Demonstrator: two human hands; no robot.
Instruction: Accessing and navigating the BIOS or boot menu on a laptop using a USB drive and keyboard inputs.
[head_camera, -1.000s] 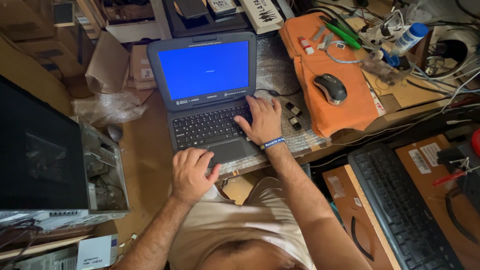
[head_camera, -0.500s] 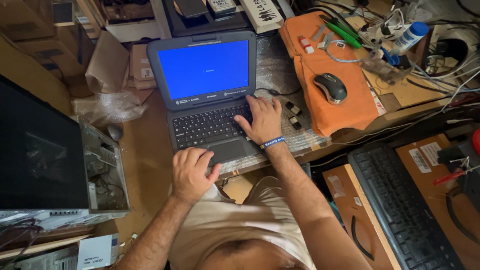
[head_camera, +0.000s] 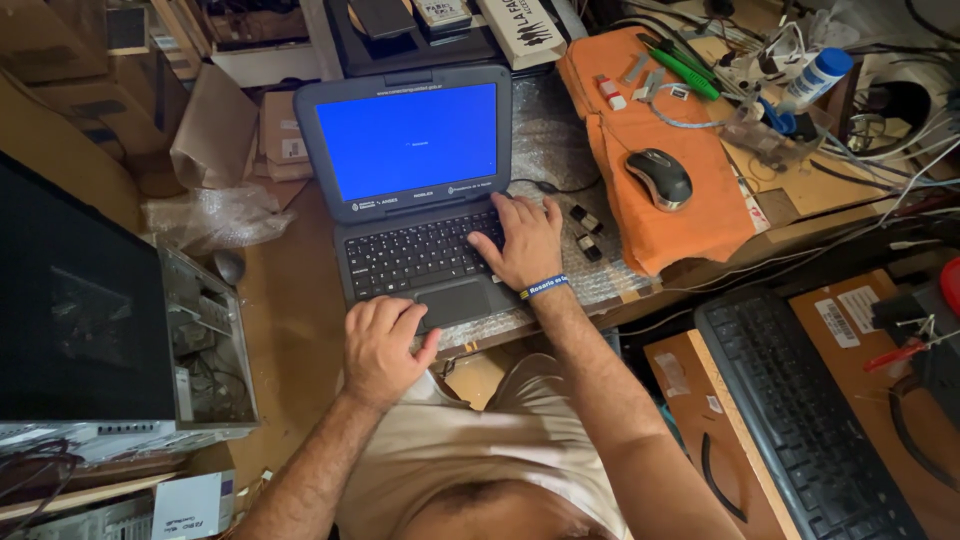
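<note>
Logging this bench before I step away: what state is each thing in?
Laptop: lid open, screen lit blue.
Left hand: resting at the laptop's front edge.
Right hand: flat on the keyboard's right side.
Mouse: untouched on orange cloth.
Desktop case: side open.

Single head-worn view, steeply downward, close above laptop (head_camera: 415, 190) and workbench (head_camera: 290, 320).

Repair workshop — opened computer case (head_camera: 205, 350), tangled cables (head_camera: 880, 140)
</note>
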